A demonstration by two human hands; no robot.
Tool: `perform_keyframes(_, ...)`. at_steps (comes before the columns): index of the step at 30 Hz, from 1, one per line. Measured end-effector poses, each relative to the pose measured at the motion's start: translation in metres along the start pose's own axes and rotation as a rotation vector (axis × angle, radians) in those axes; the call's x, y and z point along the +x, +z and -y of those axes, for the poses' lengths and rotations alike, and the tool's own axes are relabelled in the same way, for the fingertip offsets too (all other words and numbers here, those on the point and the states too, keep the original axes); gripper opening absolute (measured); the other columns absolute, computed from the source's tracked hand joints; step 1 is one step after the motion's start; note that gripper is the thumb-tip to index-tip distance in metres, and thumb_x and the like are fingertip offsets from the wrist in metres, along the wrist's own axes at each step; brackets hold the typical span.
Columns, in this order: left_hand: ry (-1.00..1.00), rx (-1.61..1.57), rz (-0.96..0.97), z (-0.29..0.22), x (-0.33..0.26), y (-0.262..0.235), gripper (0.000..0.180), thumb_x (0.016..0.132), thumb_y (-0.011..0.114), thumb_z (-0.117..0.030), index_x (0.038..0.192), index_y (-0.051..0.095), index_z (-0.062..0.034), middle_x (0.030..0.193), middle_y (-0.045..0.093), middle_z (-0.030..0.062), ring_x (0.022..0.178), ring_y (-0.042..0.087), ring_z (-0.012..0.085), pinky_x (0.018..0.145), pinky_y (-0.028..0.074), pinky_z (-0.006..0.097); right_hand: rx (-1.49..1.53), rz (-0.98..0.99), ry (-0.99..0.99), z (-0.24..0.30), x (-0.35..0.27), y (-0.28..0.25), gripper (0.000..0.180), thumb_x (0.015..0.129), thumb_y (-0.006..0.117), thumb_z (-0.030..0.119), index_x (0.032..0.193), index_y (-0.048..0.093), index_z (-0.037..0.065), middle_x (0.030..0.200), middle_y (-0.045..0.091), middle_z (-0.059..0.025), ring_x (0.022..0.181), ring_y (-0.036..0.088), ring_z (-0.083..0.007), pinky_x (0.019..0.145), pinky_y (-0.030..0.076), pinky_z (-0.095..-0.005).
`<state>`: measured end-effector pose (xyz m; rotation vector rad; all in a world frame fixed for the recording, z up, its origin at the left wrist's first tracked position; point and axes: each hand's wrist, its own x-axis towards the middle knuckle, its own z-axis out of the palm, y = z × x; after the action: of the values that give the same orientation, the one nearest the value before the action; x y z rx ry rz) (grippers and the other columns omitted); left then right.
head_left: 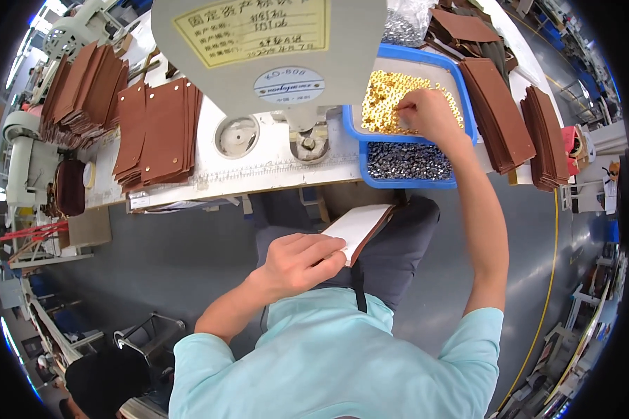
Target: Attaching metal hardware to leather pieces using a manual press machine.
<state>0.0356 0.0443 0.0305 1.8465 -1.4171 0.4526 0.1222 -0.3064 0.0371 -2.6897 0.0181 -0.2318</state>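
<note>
Fingertips of right hand [426,112] buried in shiny gold rivets [384,98], grip unclear, blue tray [468,105] at desk [272,167] right edge. Left hand [302,262] curled over white-faced, brown-edged leather piece [360,227] on lap.

A flat leather piece [360,229], pale on its upturned face with a brown edge, lies tilted across the person's lap below the bench's front edge. Small shiny gold rivets [388,98] heap in the blue tray's [468,105] far compartment at the bench's right end.
</note>
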Motion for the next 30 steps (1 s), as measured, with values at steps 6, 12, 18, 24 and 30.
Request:
perform_keyframes(6,0.098,0.009,-0.096,0.001,0.000,0.000,0.015,0.073,0.074,-0.005,0.083,0.064,-0.0101,0.084,0.067,0.0014,0.075,0.070,0.0158,0.052,0.050,0.024,-0.040,0.045,0.011,-0.003,0.008,0.000,0.011,0.077,0.070,0.008,0.083,0.076,0.003,0.080,0.074,-0.0157,0.074,0.072,-0.0316,0.073,0.058,-0.0404)
perform_keyframes(12,0.143,-0.022,-0.132,0.000,0.001,0.003,0.021,0.071,0.076,-0.006,0.092,0.074,-0.0082,0.083,0.066,0.0022,0.071,0.069,0.0161,0.052,0.051,0.024,-0.295,-0.089,-0.015,-0.002,0.003,0.013,0.010,0.077,0.069,0.009,0.085,0.073,0.003,0.080,0.072,-0.0142,0.074,0.071,-0.0312,0.074,0.057,-0.0402)
perform_keyframes(18,0.103,-0.095,-0.120,0.002,-0.004,0.006,0.023,0.071,0.075,-0.003,0.093,0.072,-0.0001,0.084,0.066,0.0076,0.070,0.068,0.0190,0.055,0.056,0.028,0.065,-0.251,0.036,0.012,-0.024,-0.002,0.014,0.081,0.068,0.009,0.090,0.075,0.001,0.093,0.071,-0.0170,0.079,0.070,-0.0337,0.078,0.056,-0.0432)
perform_keyframes(24,-0.049,-0.160,-0.064,-0.002,-0.006,0.011,0.023,0.071,0.076,0.003,0.093,0.070,0.0008,0.091,0.071,0.0118,0.069,0.070,0.0223,0.057,0.058,0.031,-0.015,-0.170,0.030,-0.012,-0.034,-0.005,0.013,0.085,0.072,0.009,0.095,0.077,0.001,0.093,0.072,-0.0147,0.079,0.072,-0.0289,0.076,0.056,-0.0388)
perform_keyframes(30,-0.310,-0.220,-0.019,-0.006,-0.006,0.000,0.025,0.073,0.083,0.003,0.095,0.073,-0.0028,0.089,0.076,0.0101,0.068,0.071,0.0214,0.055,0.055,0.028,0.348,0.087,0.201,0.028,-0.082,-0.028,0.016,0.085,0.074,0.005,0.101,0.075,0.000,0.091,0.071,-0.0133,0.075,0.069,-0.0257,0.072,0.055,-0.0348)
